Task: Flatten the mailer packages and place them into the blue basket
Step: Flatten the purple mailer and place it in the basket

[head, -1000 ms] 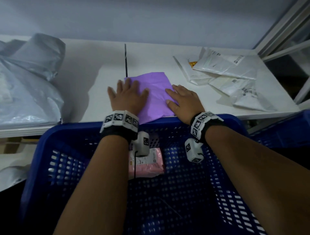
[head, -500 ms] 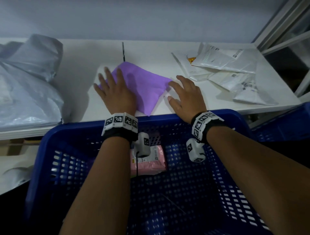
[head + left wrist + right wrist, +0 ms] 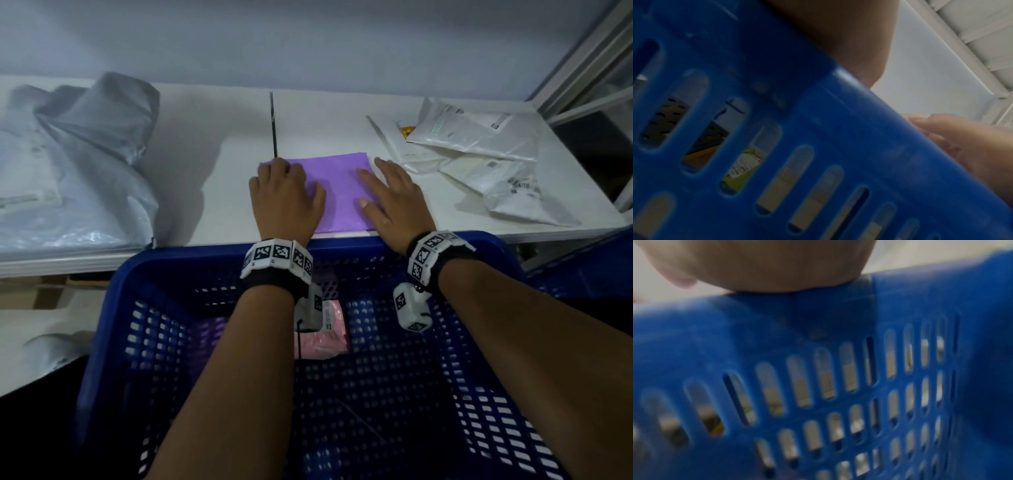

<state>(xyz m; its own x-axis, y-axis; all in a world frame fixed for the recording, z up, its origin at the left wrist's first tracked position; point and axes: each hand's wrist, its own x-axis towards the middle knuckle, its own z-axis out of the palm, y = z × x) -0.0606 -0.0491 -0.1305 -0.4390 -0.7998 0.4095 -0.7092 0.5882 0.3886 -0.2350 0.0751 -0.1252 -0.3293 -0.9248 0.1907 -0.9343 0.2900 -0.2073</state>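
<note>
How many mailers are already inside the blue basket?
1 for sure: a pink mailer on the blue basket floor near its far wall, partly behind the left forearm. A purple blur beside it may be another.

Your white desk [image 3: 212,192] is carrying a purple mailer [image 3: 337,192] near its front edge, white mailers [image 3: 479,154] lying heaped at right, grey bags [image 3: 75,171] bulking at left, a dark rod [image 3: 273,126] lying behind.

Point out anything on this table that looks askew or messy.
The white mailers at the table's far right lie in a crumpled, overlapping heap, not flattened. A grey plastic bag slumps rumpled at the left. The purple mailer under both hands lies flat and square.
</note>
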